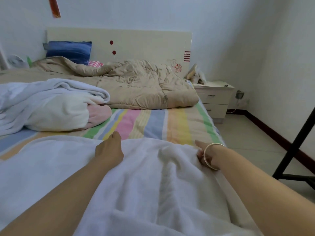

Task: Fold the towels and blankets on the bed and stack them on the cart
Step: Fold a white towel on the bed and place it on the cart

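A white towel [56, 167] lies spread across the near part of the bed. My left hand [109, 149] rests flat on its far edge with fingers straight. At the towel's right edge my right hand [203, 155], a bangle on the wrist, grips a bunched fold of the cloth. A heap of white, cream and pink towels [51, 106] lies to the left, further up the bed. Behind it a beige quilt [136, 84] is crumpled near the headboard.
The bed has a striped sheet [153, 123] and a blue pillow [69, 51] at the headboard. A white nightstand [214, 97] stands right of the bed. A black metal frame [296, 142] leans at the right over tiled floor.
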{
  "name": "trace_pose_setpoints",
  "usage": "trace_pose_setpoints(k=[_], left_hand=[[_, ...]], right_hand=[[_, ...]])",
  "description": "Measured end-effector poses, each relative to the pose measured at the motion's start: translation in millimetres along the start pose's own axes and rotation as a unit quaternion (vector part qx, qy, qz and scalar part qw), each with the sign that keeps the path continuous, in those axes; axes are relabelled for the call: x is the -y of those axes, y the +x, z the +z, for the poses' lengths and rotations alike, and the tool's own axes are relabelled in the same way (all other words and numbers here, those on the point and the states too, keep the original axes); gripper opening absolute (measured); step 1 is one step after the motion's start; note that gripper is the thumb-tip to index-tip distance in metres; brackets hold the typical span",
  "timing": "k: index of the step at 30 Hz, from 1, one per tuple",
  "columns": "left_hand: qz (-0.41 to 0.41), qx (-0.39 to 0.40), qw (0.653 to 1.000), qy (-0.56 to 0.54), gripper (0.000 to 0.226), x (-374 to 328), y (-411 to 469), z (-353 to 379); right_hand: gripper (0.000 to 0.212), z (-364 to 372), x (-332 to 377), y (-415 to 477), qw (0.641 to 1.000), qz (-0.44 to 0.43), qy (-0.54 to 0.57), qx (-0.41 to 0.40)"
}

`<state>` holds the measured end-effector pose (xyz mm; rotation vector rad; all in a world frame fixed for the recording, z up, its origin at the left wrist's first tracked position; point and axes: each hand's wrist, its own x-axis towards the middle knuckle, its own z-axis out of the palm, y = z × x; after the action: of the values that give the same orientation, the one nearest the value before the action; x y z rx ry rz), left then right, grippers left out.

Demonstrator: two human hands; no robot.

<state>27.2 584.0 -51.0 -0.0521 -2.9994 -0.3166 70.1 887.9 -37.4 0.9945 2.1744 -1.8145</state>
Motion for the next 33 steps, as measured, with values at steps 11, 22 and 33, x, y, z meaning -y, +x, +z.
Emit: trace_pose_setpoints(k=[11,22,33], left_hand=[[-0.025,-0.183,0.977,-0.11,0.02,13,32,20],[0.088,-0.109,0.99,-0.008,0.065,-39,74,24],[0.093,-0.011,0.995,0.045,0.069,-29,123,84]], right_hand=[[0.026,-34,41,68,0.997,-0.05,-0.041,-0.051],[0.015,-72,90,148,0.972,-0.16,0.119,-0.121],[0.043,-32,58,200,0.919,-0.153,-0.183,-0.315]])
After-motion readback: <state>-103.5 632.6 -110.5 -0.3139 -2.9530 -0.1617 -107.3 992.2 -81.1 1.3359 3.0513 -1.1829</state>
